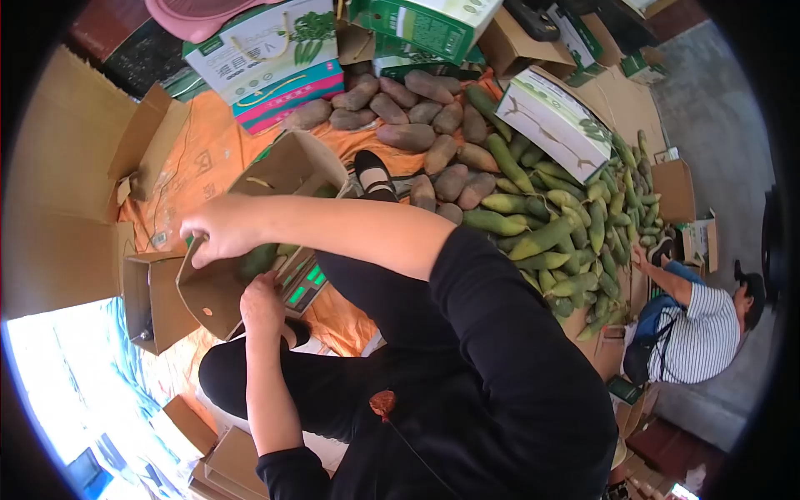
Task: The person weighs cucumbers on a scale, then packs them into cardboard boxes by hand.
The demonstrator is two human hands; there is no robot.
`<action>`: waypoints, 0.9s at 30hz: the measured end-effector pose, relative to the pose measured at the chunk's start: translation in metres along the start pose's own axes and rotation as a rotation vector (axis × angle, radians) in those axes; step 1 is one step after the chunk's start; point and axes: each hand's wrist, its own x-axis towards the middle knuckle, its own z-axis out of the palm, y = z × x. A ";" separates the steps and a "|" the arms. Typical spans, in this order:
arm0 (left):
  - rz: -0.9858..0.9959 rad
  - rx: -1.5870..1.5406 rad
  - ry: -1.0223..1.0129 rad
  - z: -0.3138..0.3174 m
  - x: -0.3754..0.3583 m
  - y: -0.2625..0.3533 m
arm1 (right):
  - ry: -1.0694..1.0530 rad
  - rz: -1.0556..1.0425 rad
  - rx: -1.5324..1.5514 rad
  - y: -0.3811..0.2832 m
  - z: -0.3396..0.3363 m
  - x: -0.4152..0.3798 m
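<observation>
My right hand (220, 230) reaches across to the left with its fingers wrapped over the raised flap of an open cardboard box (218, 287). My left hand (262, 304) is at the near side of the same box, fingers curled together; what they grip is hidden. Dark green radishes (257, 262) lie inside the box, close to the left fingertips. Beside the box and left hand, a scale (302, 286) shows lit green displays.
Green radishes (546, 237) and reddish-brown roots (406, 136) are heaped on an orange sheet (208, 133). Printed cartons (262, 50) stand at the back. A smaller open box (154, 300) is at the left. Another person (696, 325) in a striped shirt crouches at the right.
</observation>
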 end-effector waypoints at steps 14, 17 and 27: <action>-0.003 -0.018 -0.010 -0.002 0.000 0.003 | 0.786 0.988 -0.084 0.238 0.017 -0.397; -0.011 -0.045 -0.006 -0.005 0.000 0.011 | 0.635 1.372 -0.182 0.273 0.043 -0.478; -0.039 -0.013 -0.010 -0.006 -0.001 0.015 | 1.409 1.485 0.866 0.282 0.038 -0.526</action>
